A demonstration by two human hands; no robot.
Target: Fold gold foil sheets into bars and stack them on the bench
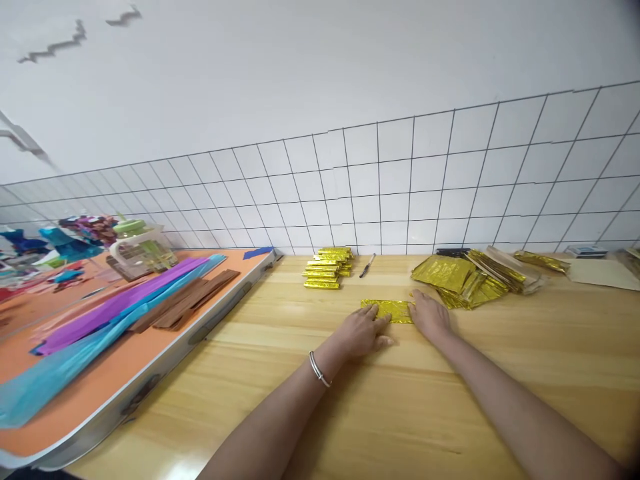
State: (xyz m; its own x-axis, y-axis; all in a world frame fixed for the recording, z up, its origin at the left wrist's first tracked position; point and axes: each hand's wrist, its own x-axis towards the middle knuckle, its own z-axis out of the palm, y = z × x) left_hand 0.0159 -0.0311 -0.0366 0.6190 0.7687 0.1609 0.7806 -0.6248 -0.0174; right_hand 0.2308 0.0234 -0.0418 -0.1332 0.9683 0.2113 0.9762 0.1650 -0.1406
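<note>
A crinkled gold foil strip [394, 311] lies flat on the wooden table in front of me. My left hand [363, 330], a silver bangle at its wrist, rests on the strip's left part with fingers apart and pressed down. At the strip's right end is my right hand [429, 315], palm down, its fingers stretched out over the foil. Just beyond that hand spreads a pile of flat gold foil pieces [445, 272]. Further back on the left, several narrow gold foil rolls [323, 270] are stacked, with a pen [367, 265] beside them.
On the left stands an orange-topped table [165, 353] with a pale raised rim. Purple [120, 303], blue and brown paper strips lie on it, near a green-lidded bottle [131, 230]. A beige card [603, 273] lies at the far right. White tiled wall [395, 187] borders the wooden table [240, 400].
</note>
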